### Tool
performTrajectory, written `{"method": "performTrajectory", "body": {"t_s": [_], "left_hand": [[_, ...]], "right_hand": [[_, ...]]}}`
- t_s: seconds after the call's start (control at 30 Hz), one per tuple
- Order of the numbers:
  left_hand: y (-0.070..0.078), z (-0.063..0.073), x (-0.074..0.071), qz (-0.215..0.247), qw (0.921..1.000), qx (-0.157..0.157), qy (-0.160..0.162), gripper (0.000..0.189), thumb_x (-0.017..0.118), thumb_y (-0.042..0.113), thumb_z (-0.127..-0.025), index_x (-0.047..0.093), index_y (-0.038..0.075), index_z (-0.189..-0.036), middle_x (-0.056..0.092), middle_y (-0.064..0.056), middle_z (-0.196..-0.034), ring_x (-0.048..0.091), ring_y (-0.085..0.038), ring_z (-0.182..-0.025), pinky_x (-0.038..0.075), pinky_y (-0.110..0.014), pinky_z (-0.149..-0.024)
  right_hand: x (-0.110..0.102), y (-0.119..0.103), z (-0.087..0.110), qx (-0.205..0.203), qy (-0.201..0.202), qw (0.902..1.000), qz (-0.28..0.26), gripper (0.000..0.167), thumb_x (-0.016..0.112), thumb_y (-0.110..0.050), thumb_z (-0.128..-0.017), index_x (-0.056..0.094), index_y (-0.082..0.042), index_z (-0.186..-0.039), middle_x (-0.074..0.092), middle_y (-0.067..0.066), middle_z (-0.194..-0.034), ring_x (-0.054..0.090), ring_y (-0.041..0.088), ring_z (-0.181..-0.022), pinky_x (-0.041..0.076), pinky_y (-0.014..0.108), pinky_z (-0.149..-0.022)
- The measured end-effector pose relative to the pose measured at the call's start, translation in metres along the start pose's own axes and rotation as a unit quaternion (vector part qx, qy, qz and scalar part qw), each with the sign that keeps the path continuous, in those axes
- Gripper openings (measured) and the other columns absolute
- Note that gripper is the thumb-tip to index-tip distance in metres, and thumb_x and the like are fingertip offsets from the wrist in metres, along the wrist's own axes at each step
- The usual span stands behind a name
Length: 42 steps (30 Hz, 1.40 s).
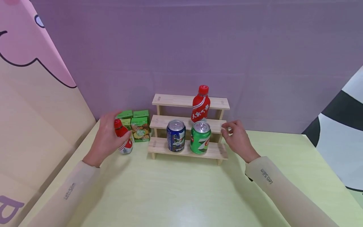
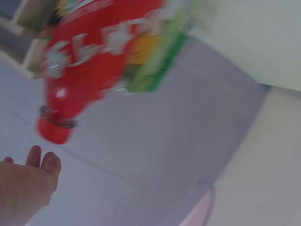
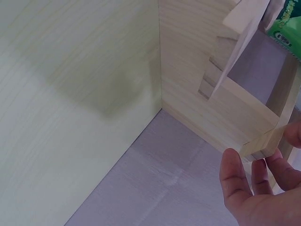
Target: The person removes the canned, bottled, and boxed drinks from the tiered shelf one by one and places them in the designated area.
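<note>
A small red bottle (image 1: 126, 146) with a red cap stands on the table at the left. My left hand (image 1: 106, 136) is beside it with fingers spread; in the left wrist view a gap shows between the fingertips (image 2: 54, 162) and the cap. A three-step wooden display rack (image 1: 188, 121) stands at the centre. My right hand (image 1: 237, 137) grips the right end of its middle board, thumb and fingers bent about the wood. On the rack are a blue Pepsi can (image 1: 176, 136), a green can (image 1: 200, 137) and another red bottle (image 1: 201, 104).
Several green drink cartons (image 1: 140, 129) stand between the left bottle and the rack. A purple cloth backdrop (image 1: 181, 47) rises behind the table (image 1: 181, 189), and a printed panel (image 1: 42, 104) walls the left side.
</note>
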<state>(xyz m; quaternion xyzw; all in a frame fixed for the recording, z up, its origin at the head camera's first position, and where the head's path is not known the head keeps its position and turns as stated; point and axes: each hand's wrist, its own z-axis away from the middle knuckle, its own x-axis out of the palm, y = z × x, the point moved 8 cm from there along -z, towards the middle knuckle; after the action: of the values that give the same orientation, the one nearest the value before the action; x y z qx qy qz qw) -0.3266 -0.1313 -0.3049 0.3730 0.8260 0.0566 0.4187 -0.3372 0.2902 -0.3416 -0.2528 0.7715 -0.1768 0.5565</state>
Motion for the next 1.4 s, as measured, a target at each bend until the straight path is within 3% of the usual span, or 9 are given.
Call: {"method": "performTrajectory", "body": {"t_s": [0.23, 0.33, 0.53, 0.67, 1.03, 1.2, 1.4], "left_hand": [[0.051, -0.023, 0.011, 0.054, 0.9979, 0.025, -0.025, 0.068, 0.077, 0.016, -0.077, 0.041, 0.001, -0.133, 0.044, -0.015, -0.13, 0.036, -0.032, -0.123, 0.037, -0.049, -0.096], [0.075, -0.034, 0.02, 0.071, 0.996, 0.04, -0.038, 0.068, 0.078, 0.018, -0.078, 0.042, 0.003, -0.134, 0.045, -0.012, -0.133, 0.038, -0.028, -0.123, 0.037, -0.046, -0.098], [0.119, -0.064, 0.04, 0.094, 0.9905, 0.078, -0.065, 0.064, 0.077, 0.02, -0.079, 0.044, 0.007, -0.133, 0.051, -0.009, -0.127, 0.05, -0.024, -0.113, 0.046, -0.039, -0.091], [0.14, -0.081, 0.06, 0.088, 0.9879, 0.08, -0.099, 0.063, 0.075, 0.025, -0.081, 0.043, 0.011, -0.134, 0.051, -0.007, -0.128, 0.051, -0.02, -0.112, 0.048, -0.033, -0.089], [0.171, -0.115, 0.104, 0.067, 0.9854, 0.053, -0.148, 0.074, 0.075, 0.031, -0.081, 0.036, 0.014, -0.142, 0.042, -0.005, -0.138, 0.04, -0.019, -0.125, 0.046, -0.036, -0.093], [0.176, -0.127, 0.116, 0.084, 0.9835, 0.034, -0.157, 0.077, 0.077, 0.025, -0.079, 0.033, 0.017, -0.142, 0.044, -0.003, -0.134, 0.044, -0.018, -0.119, 0.051, -0.033, -0.084], [0.174, -0.129, 0.124, 0.083, 0.9821, 0.005, -0.169, 0.08, 0.078, 0.022, -0.078, 0.029, 0.018, -0.141, 0.045, -0.004, -0.132, 0.047, -0.018, -0.116, 0.05, -0.034, -0.087]], "right_hand": [[0.0, 0.002, 0.001, 0.007, -0.004, 1.0, -0.001, 0.027, 0.054, -0.013, -0.095, 0.06, 0.004, -0.115, 0.042, 0.019, -0.112, 0.052, 0.033, -0.096, 0.05, 0.043, -0.073], [0.0, 0.002, 0.0, 0.005, -0.001, 1.0, -0.003, 0.027, 0.054, -0.013, -0.095, 0.06, 0.004, -0.115, 0.042, 0.019, -0.112, 0.053, 0.034, -0.096, 0.049, 0.043, -0.073], [-0.001, 0.001, -0.001, 0.006, 0.008, 0.9999, -0.006, 0.025, 0.054, -0.014, -0.094, 0.061, 0.004, -0.111, 0.043, 0.018, -0.111, 0.052, 0.034, -0.094, 0.047, 0.043, -0.074], [-0.003, 0.0, -0.003, 0.007, 0.014, 0.9999, -0.003, 0.023, 0.056, -0.014, -0.094, 0.062, 0.004, -0.107, 0.044, 0.018, -0.108, 0.052, 0.033, -0.093, 0.047, 0.045, -0.076], [-0.001, 0.001, -0.005, 0.039, -0.009, 0.9991, 0.013, 0.025, 0.056, -0.017, -0.093, 0.061, 0.002, -0.109, 0.043, 0.017, -0.109, 0.049, 0.032, -0.093, 0.047, 0.044, -0.076], [-0.001, 0.0, -0.004, 0.041, -0.014, 0.9991, 0.004, 0.025, 0.056, -0.016, -0.093, 0.061, 0.002, -0.11, 0.043, 0.017, -0.109, 0.05, 0.033, -0.095, 0.046, 0.045, -0.078], [0.001, -0.005, -0.004, 0.035, -0.015, 0.9993, 0.001, 0.026, 0.056, -0.016, -0.094, 0.061, 0.003, -0.111, 0.044, 0.018, -0.109, 0.05, 0.034, -0.095, 0.046, 0.044, -0.077]]}}
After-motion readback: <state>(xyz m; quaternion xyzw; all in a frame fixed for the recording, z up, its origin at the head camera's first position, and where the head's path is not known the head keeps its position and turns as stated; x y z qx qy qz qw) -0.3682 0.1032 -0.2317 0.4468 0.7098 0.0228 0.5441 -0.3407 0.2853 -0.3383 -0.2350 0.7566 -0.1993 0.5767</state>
